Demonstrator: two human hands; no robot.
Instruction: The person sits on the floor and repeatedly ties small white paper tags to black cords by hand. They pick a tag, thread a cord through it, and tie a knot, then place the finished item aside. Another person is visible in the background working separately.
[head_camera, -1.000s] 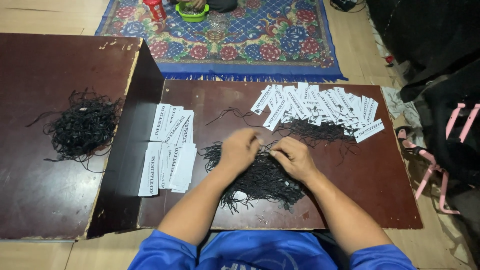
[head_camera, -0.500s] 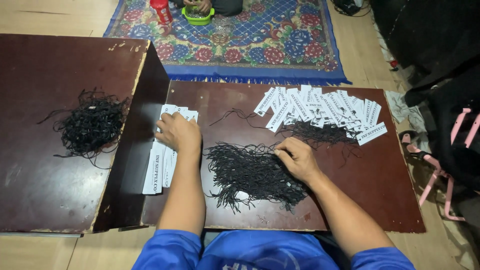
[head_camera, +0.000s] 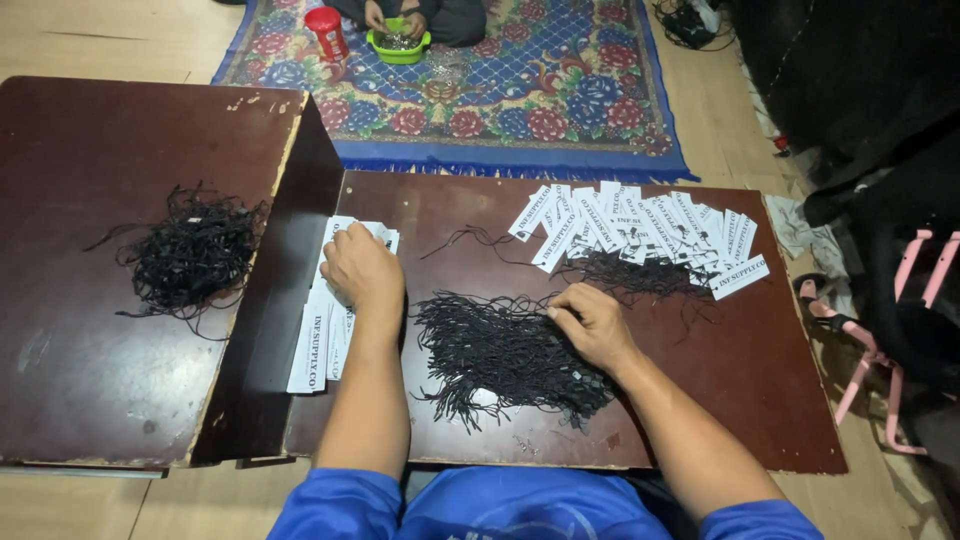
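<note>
The left hand (head_camera: 360, 270) lies palm down on the paper tags (head_camera: 322, 335), its grip hidden. The right hand (head_camera: 592, 322) seems to pinch black strings (head_camera: 500, 350) on the table (head_camera: 740, 400).

Left hand (head_camera: 362, 268) hides tags (head_camera: 318, 345) — partly.

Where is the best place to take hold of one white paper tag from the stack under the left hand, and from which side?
Probably by the near short end of the top tag in the stack of white tags, coming from the front edge of the dark wooden board. The tags lie flat and long, ends pointing toward the person, and the left hand covers the far end, so the near end offers a free grip.
</note>
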